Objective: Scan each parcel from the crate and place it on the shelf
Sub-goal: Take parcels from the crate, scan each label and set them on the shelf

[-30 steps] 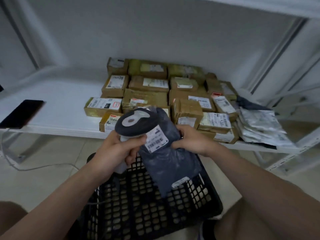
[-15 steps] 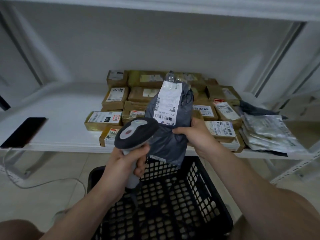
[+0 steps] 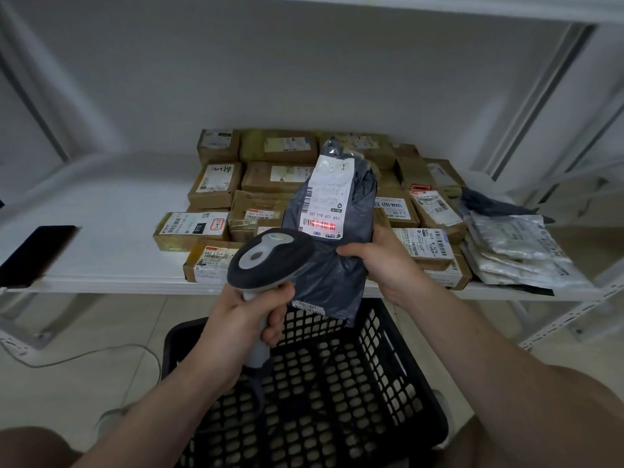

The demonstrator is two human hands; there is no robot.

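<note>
1. The left hand was wrapped round the handle of a grey barcode scanner, whose head pointed up towards the parcel.
2. The right hand gripped a dark grey bag parcel by its lower right side. It held the parcel roughly upright in the air, above the black lattice crate and in front of the shelf.
3. The parcel's white label faced the camera, and a red scan line lay across the barcode near the label's lower edge.
4. The hands were apart, with the parcel's lower part between them. The scanner head overlapped the parcel's lower left corner, and I could not tell whether they touched.
5. On the shelf behind lay rows of brown cardboard boxes, with a pile of pale mailer bags to the right and a dark phone at the left edge.
6. A thin cable trailed across the tiled floor on the left.
</note>
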